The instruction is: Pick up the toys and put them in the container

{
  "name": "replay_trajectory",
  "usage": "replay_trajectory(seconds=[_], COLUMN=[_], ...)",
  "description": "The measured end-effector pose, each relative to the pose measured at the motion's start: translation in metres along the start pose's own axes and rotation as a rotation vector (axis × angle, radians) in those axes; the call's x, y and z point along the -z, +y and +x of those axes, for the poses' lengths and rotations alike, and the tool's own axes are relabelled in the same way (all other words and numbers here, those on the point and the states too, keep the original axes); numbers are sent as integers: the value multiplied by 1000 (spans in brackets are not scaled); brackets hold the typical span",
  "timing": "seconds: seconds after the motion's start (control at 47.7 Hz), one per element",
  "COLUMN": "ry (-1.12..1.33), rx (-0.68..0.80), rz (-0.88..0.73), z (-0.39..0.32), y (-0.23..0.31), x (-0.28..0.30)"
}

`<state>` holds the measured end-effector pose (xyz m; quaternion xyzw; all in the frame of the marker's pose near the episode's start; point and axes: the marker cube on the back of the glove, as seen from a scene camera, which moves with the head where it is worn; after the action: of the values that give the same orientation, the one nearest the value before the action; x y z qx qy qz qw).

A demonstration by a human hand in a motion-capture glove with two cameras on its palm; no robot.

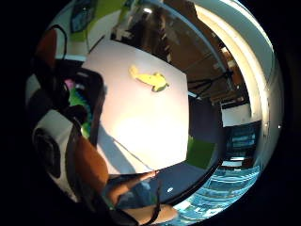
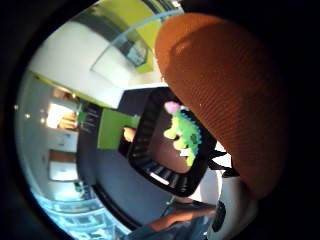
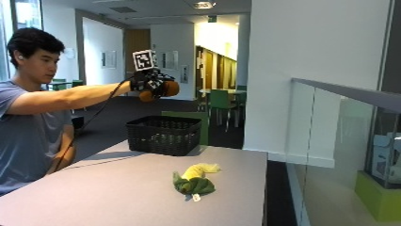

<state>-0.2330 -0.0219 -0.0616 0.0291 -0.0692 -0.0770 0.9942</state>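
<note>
Yellow and green, 1 soft toy [image 3: 194, 180] lies nearest on the grey table [image 3: 113, 193], well apart from the black basket [image 3: 164, 135] at the far edge. My right hand [image 3: 152, 84] grips an orange toy [image 3: 170, 88] above the basket, where a green toy [image 2: 185, 135] already lies, partly hidden.

Black-gloved hand [image 3: 150, 83]; seemingly grey-blue T-shirt [image 3: 25, 136].

Looking like an office building: open corridor [image 3: 216, 52] running past a grey table [image 3: 125, 188], green chairs [image 3: 220, 101] sitting further back, glass balustrade [image 3: 325, 127] alongside, recessed ceiling lights [image 3: 204, 4] glowing.
</note>
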Motion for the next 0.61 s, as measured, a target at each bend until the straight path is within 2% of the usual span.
replay_trajectory(seconds=[0.168,0.293,0.607], ry=[-7,-63,-95], rx=[68,119,228], rz=[-28,-50,-104], z=[-45,4,-8], y=[12,-6,0], x=[-13,-23,-43])
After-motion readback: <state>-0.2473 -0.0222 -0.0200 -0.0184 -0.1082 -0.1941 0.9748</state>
